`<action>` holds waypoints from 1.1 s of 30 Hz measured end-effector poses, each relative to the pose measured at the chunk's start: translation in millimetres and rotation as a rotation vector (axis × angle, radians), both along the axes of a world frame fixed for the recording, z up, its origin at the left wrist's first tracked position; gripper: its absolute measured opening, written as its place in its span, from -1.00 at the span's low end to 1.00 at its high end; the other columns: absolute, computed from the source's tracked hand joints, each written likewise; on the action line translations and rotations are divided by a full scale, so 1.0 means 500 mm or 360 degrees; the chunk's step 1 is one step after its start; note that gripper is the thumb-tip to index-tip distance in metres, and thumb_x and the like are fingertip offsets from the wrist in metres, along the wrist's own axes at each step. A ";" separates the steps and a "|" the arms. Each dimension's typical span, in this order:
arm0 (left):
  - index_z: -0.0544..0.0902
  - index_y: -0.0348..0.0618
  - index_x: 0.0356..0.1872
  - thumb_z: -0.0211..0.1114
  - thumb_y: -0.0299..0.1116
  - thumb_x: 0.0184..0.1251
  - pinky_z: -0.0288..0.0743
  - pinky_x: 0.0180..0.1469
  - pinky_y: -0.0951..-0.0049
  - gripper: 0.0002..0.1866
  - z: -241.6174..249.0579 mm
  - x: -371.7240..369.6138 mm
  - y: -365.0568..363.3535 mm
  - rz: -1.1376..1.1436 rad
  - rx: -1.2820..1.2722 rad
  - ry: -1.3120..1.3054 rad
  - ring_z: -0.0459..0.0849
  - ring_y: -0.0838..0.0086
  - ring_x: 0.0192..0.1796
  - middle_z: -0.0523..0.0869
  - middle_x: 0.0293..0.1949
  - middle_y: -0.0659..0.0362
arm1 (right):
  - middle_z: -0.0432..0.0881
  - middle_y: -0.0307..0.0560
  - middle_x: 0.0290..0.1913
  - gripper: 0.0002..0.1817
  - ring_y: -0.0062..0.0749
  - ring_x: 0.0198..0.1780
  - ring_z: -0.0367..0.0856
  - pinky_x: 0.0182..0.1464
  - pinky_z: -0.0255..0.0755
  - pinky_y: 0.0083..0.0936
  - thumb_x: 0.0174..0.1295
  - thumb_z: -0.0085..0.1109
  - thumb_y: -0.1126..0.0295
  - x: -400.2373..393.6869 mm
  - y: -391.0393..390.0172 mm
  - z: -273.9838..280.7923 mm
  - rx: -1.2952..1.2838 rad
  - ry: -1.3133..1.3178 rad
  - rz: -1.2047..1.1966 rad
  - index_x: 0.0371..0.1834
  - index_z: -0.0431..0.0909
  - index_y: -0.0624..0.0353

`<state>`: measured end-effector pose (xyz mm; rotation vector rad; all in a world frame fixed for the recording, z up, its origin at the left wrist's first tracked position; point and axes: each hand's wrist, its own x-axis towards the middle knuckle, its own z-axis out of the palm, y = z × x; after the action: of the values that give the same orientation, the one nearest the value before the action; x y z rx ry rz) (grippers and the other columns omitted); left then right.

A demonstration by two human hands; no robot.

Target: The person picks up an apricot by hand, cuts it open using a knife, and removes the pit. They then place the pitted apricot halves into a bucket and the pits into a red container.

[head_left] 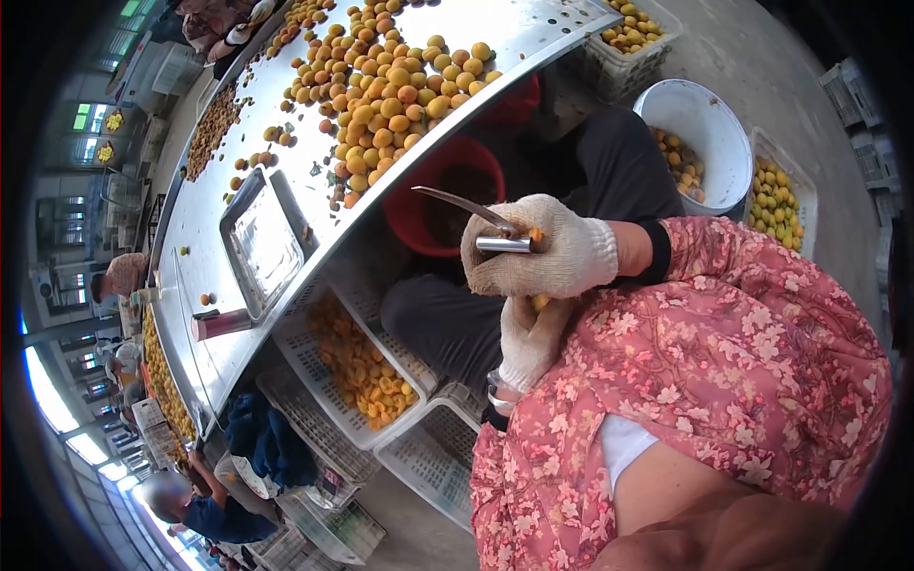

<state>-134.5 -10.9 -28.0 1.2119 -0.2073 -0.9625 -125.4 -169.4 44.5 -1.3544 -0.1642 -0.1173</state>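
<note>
My right hand (547, 246), in a knitted glove with a stained palm side, is closed on a curved knife (466, 206), its thin blade pointing away to the left. A short shiny metal tube (503, 245) sticks out of the same grip, just below the blade. Bits of orange flesh show beside the tube. Close beneath, my gloved left hand (531, 347) curls around an apricot (541, 302), of which only a small yellow-orange part shows. The hands nearly touch in front of my chest, above my lap.
Apricots (390, 105) are heaped on the metal table (381, 205), which also bears a metal tray (262, 243). A red bucket (490, 171) stands below its edge. Cut apricots fill a white crate (414, 419). A white bucket (714, 114) and fruit crates (795, 181) stand right. Other people sit farther off.
</note>
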 end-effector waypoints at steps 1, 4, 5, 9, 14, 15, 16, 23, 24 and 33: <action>0.47 -0.29 0.14 0.20 -0.57 0.36 0.50 0.14 0.44 -0.66 -0.001 0.000 0.000 0.0026 0.0022 0.0017 0.63 0.44 0.05 0.65 0.03 0.08 | 0.64 -0.29 -0.36 -0.86 -0.66 -0.27 0.57 -0.17 0.49 -0.59 0.25 0.30 0.43 -0.001 0.000 0.003 0.0006 0.0018 -0.0028 -0.21 0.57 0.23; 0.48 -0.28 0.14 0.21 -0.57 0.37 0.50 0.13 0.43 -0.66 -0.012 0.002 0.004 0.0078 0.0053 0.0040 0.63 0.44 0.06 0.65 0.04 0.08 | 0.65 -0.29 -0.36 -0.85 -0.67 -0.27 0.57 -0.18 0.49 -0.61 0.24 0.31 0.44 -0.009 0.003 0.001 -0.0166 -0.0033 -0.0172 -0.21 0.57 0.23; 0.48 -0.28 0.15 0.21 -0.57 0.37 0.50 0.13 0.43 -0.66 -0.014 0.002 0.005 0.0103 0.0061 0.0051 0.63 0.44 0.06 0.65 0.04 0.09 | 0.65 -0.29 -0.36 -0.85 -0.67 -0.27 0.57 -0.18 0.49 -0.61 0.24 0.31 0.44 -0.009 0.005 -0.002 -0.0165 -0.0034 -0.0172 -0.21 0.57 0.23; 0.47 -0.28 0.15 0.21 -0.57 0.36 0.49 0.15 0.43 -0.65 0.002 -0.001 -0.004 0.0157 0.0009 0.0155 0.62 0.44 0.06 0.64 0.04 0.10 | 0.60 -0.32 -0.43 -0.88 -0.69 -0.36 0.55 -0.30 0.46 -0.62 0.26 0.30 0.44 0.000 0.008 -0.019 -0.0099 -0.0040 -0.0258 -0.25 0.57 0.21; 0.45 -0.28 0.15 0.29 -0.54 0.26 0.50 0.06 0.46 -0.57 0.018 -0.006 0.003 -0.0005 -0.0030 -0.0003 0.58 0.49 -0.02 0.60 -0.06 0.14 | 0.36 -0.39 -0.66 -0.89 -0.75 -0.69 0.29 -0.64 0.14 -0.67 0.32 0.24 0.41 0.008 -0.008 -0.009 0.0819 0.0585 0.0157 -0.32 0.52 0.15; 0.45 -0.28 0.15 0.29 -0.54 0.26 0.50 0.06 0.46 -0.57 0.020 -0.005 0.005 -0.0004 -0.0028 0.0000 0.58 0.49 -0.02 0.60 -0.06 0.14 | 0.31 -0.41 -0.68 -0.88 -0.74 -0.72 0.21 -0.68 0.07 -0.65 0.33 0.23 0.40 0.007 -0.009 -0.009 0.0860 0.0608 0.0178 -0.35 0.51 0.13; 0.44 -0.28 0.16 0.29 -0.54 0.25 0.50 0.06 0.47 -0.56 0.023 -0.004 0.006 -0.0075 -0.0016 -0.0056 0.58 0.50 -0.03 0.59 -0.05 0.14 | 0.31 -0.41 -0.68 -0.88 -0.74 -0.72 0.21 -0.68 0.07 -0.65 0.33 0.23 0.40 0.008 -0.010 -0.013 0.0862 0.0614 0.0179 -0.35 0.51 0.13; 0.41 -0.28 0.16 0.29 -0.55 0.21 0.49 0.06 0.46 -0.53 0.021 -0.002 0.013 -0.0105 -0.0054 -0.0065 0.54 0.51 -0.06 0.54 -0.02 0.15 | 0.35 -0.41 -0.65 -0.88 -0.75 -0.70 0.28 -0.68 0.12 -0.68 0.34 0.21 0.41 0.007 -0.005 -0.016 0.0926 0.0662 0.0190 -0.36 0.50 0.09; 0.41 -0.28 0.16 0.29 -0.55 0.21 0.49 0.06 0.46 -0.53 0.017 -0.001 0.012 -0.0106 -0.0054 -0.0066 0.54 0.51 -0.06 0.54 -0.02 0.15 | 0.36 -0.41 -0.64 -0.88 -0.75 -0.69 0.30 -0.67 0.14 -0.68 0.34 0.20 0.41 0.007 -0.004 -0.015 0.0914 0.0640 0.0056 -0.36 0.50 0.09; 0.45 -0.26 0.12 0.26 -0.52 0.34 0.54 0.03 0.51 -0.65 0.019 -0.007 -0.011 0.0291 0.0106 -0.0157 0.57 0.52 -0.06 0.59 -0.06 0.15 | 0.45 -0.42 -0.54 -0.95 -0.82 -0.54 0.40 -0.53 0.25 -0.76 0.34 0.22 0.44 -0.003 0.011 -0.021 0.0656 0.0404 -0.0378 -0.26 0.53 0.09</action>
<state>-138.2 -16.4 -18.4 1.3166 -0.1405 -0.7569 -127.0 -163.7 34.1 -0.9614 0.2260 -0.1669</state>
